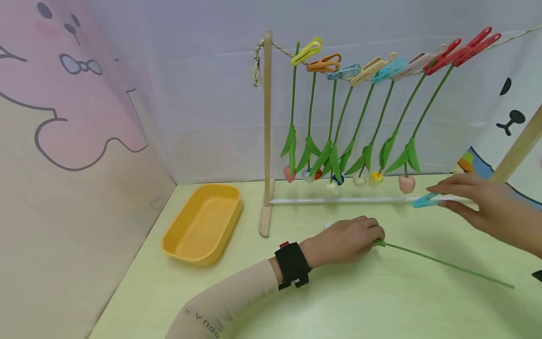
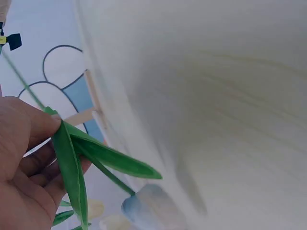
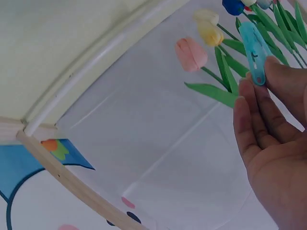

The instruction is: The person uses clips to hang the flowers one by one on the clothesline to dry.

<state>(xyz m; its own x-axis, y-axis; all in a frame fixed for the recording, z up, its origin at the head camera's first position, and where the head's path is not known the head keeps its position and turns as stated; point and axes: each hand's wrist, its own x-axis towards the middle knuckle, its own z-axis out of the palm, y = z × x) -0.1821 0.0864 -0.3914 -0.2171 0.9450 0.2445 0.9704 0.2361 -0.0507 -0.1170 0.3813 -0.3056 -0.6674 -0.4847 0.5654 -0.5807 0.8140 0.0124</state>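
My left hand [image 1: 345, 240] pinches an artificial tulip [image 1: 444, 261] low over the table, where its green leaves join the stem. The bare stem points right in the head view. The left wrist view shows its pale blue and whitish bloom [image 2: 151, 208] beyond the leaves; in the head view the hand hides most of that end. My right hand [image 1: 499, 207] holds a light blue clothespin [image 1: 425, 201] between thumb and fingertips, in front of the rack's right part. In the right wrist view the clothespin [image 3: 254, 52] stands apart from the hanging tulips [image 3: 191, 53].
A wooden rack [image 1: 267, 117] carries a rope, on which several tulips hang bloom-down from coloured clothespins [image 1: 345, 71]. A white rod [image 1: 338, 201] runs low across the rack. The yellow tray [image 1: 201, 223] stands at the left. Behind is a pale cloth backdrop [image 1: 203, 108].
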